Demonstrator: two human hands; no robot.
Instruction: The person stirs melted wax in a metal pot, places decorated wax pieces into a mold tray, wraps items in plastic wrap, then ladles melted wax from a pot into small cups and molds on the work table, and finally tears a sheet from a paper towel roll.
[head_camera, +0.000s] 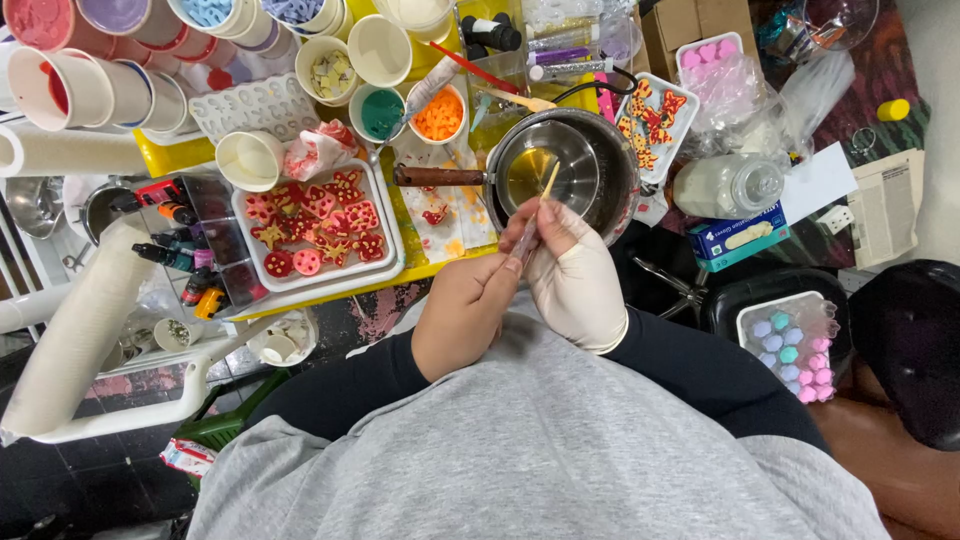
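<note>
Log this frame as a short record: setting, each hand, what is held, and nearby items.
setting: crowded craft table seen from above, person seated in a grey top
left hand: bare, closed around the lower end of a thin tube
right hand: in a white glove, pinching a wooden stick at the top of the tube
held item: tube, mostly hidden by the hands
ahead of hands: metal pot with a wooden handle
to the left: white tray of red and yellow shaped pieces
far left: paper cups
</note>
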